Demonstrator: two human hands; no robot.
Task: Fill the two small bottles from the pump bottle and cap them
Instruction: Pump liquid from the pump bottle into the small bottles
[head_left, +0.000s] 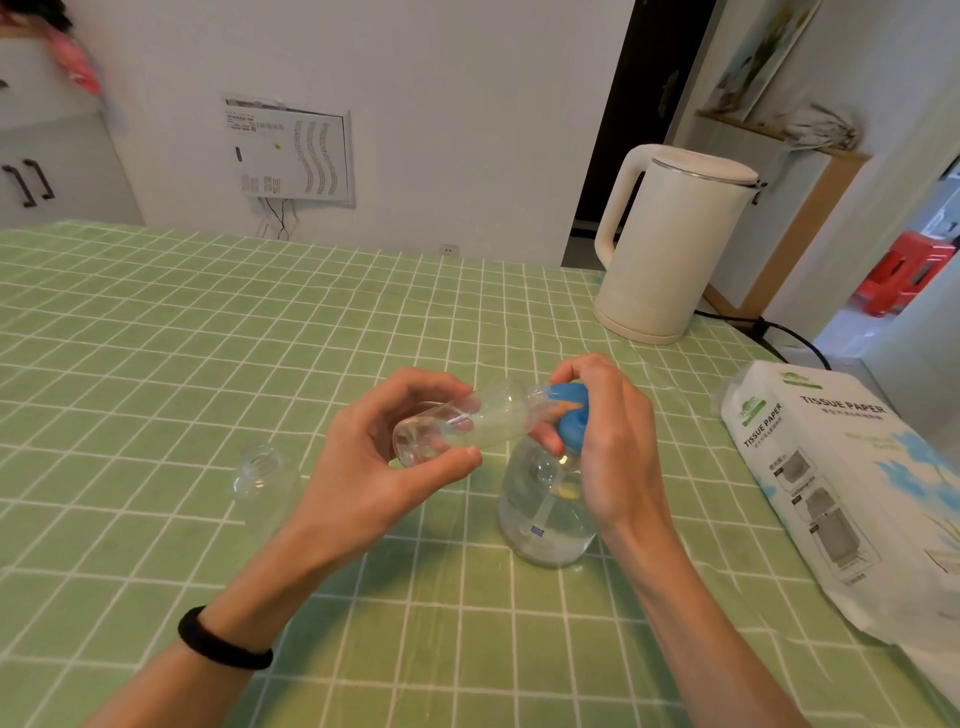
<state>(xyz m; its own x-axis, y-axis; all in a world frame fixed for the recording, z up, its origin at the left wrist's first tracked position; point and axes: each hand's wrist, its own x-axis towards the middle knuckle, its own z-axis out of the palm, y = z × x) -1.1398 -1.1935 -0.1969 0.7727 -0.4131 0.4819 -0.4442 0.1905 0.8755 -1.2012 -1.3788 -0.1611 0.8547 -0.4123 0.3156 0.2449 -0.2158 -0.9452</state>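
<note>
Pump bottle (545, 519): clear, upright on the green checked tabletop (156, 322), partly filled with clear liquid; every place below is given from it.
Pump head (569, 415): blue, on top of the pump bottle, with its spout pointing left.
Right hand (608, 441): over the pump head, coming in from the near right.
Right fingers (582, 369): curled over the top of the pump head, with the thumb tucked below the spout, so they grip it.
Held small bottle (467, 426): clear and uncapped, raised just left of the pump head, lying almost on its side with its mouth at the spout. How much liquid it holds cannot be told.
Left hand (384, 457): left of the pump bottle, wrapped around the base end of the held small bottle.
Left fingers (447, 382): curved over the top of the bottle, with the thumb under it, pinching it between them.
Second small bottle (265, 478): clear, upright and uncapped on the tabletop, well to the left of the pump bottle and beyond the left hand.
Wristband (223, 642): black, on the left wrist, nearer the camera and to the left.
Kettle (675, 244): cream electric kettle, behind the pump bottle and to the right, near the far edge.
Tissue paper pack (831, 493): white, lying flat well to the right of the pump bottle.
</note>
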